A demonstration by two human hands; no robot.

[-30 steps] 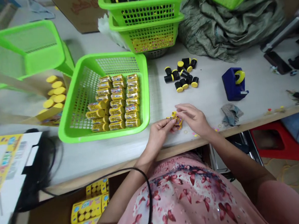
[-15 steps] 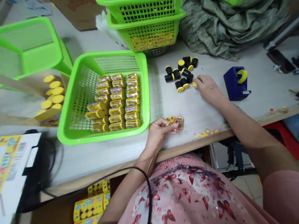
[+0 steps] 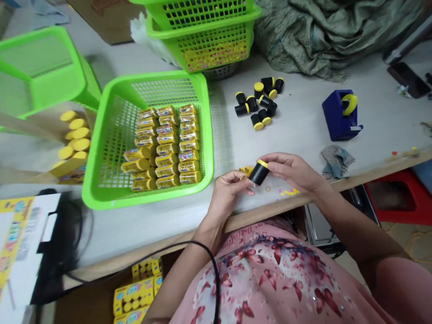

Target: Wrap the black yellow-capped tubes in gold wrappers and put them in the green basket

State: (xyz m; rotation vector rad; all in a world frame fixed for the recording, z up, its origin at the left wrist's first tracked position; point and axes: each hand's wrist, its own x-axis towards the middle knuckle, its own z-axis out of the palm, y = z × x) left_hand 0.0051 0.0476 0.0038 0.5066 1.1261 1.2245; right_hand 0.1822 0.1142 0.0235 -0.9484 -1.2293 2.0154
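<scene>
A black cylinder with a yellow end point(image 3: 258, 173) stands tilted between my two hands, just above the table's front edge. My right hand point(image 3: 292, 170) pinches it at the yellow end. My left hand point(image 3: 228, 189) holds its lower end together with a small yellow printed wrapper point(image 3: 246, 170), mostly hidden by my fingers. Further back, a loose group of similar black cylinders point(image 3: 258, 103) lies on the pale tabletop point(image 3: 302, 131), some upright and some on their sides.
A green mesh basket point(image 3: 151, 77) of yellow-wrapped tubes point(image 3: 164, 156) sits left of my hands. Stacked green baskets point(image 3: 208, 46), a blue tape dispenser point(image 3: 340, 116) and a grey rag point(image 3: 336, 162) stand on the table. Yellow blister cards point(image 3: 133, 297) lie below the table edge.
My right hand has come back from the group of black cylinders, and one black cylinder is now held between my hands. The yellow wrapper stays in my left hand.
</scene>
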